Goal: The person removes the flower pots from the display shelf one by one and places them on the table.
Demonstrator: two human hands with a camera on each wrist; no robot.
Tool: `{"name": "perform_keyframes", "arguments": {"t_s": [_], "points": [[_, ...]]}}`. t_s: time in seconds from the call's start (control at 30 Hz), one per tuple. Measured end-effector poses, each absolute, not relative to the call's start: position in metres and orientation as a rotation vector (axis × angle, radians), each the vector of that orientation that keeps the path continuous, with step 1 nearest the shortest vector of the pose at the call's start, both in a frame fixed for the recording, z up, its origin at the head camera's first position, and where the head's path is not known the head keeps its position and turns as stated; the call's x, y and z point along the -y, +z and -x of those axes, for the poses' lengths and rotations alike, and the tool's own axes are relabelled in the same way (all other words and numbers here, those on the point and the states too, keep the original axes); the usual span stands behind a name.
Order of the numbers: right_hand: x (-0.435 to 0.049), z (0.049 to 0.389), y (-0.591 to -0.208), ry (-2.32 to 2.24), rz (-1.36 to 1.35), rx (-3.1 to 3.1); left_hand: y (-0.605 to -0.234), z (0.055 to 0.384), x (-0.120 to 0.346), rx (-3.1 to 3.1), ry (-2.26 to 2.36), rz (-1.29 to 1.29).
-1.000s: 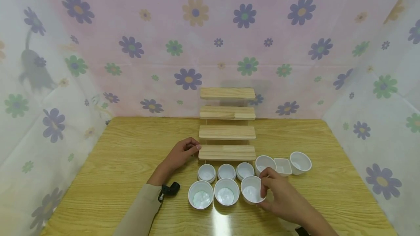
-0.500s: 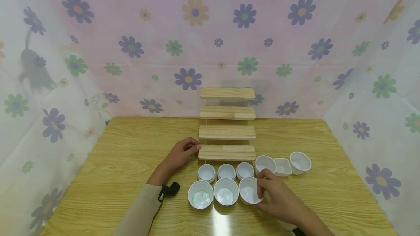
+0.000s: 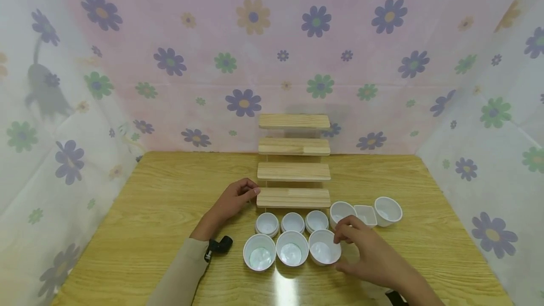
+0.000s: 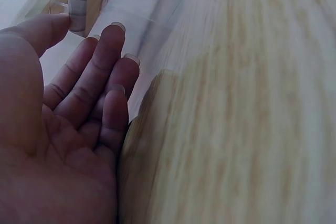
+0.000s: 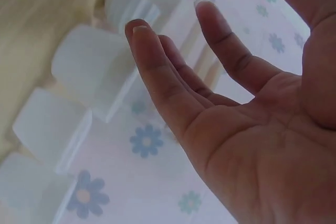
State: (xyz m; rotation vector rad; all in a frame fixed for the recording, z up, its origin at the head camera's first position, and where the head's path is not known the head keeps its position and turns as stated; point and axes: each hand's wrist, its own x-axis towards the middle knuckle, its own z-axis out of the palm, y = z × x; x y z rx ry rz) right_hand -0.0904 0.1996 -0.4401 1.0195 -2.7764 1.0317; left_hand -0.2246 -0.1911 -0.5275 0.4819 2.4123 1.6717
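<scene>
In the head view my left hand [image 3: 231, 199] rests at the left end of the lowest plank of a stepped wooden display stand [image 3: 293, 197]. The left wrist view shows the thumb touching the plank's end [image 4: 79, 11], the loosely bent fingers beside the clear side panel [image 4: 152, 30]. My right hand [image 3: 374, 255] hovers just right of a white round cup [image 3: 325, 248], its thumb and fingers spread and holding nothing. Left of that cup stand two similar white cups, a middle one [image 3: 292, 249] and a left one [image 3: 259, 253], forming a front row.
Behind the front row sit three smaller white cups [image 3: 267, 225] before the stand. To their right are a round white bowl [image 3: 342, 214], a square white dish [image 3: 365, 215] and another round bowl [image 3: 388, 211], tilted. A flowered cloth [image 3: 272, 60] hangs behind the wooden table [image 3: 170, 192].
The right-hand front cup has shifted slightly left, up beside the middle cup. My right hand has let go of it and spread its fingers. The left hand has stayed in place.
</scene>
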Motion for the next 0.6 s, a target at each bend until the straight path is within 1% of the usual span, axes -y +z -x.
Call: {"name": "perform_keyframes", "arguments": {"t_s": [0.27,0.4,0.6], "points": [[-0.217,0.103,-0.425,0.973,-0.939,2.828,-0.518,0.226,0.192,-2.408,1.566,-0.491],[-0.225,0.114,-0.421,0.962,-0.829,2.824,-0.512,0.226,0.193,-2.47,1.473,-0.491],[-0.23,0.129,-0.416,0.94,-0.715,2.763,-0.491,0.224,0.201,-2.604,1.424,-0.483]]}}
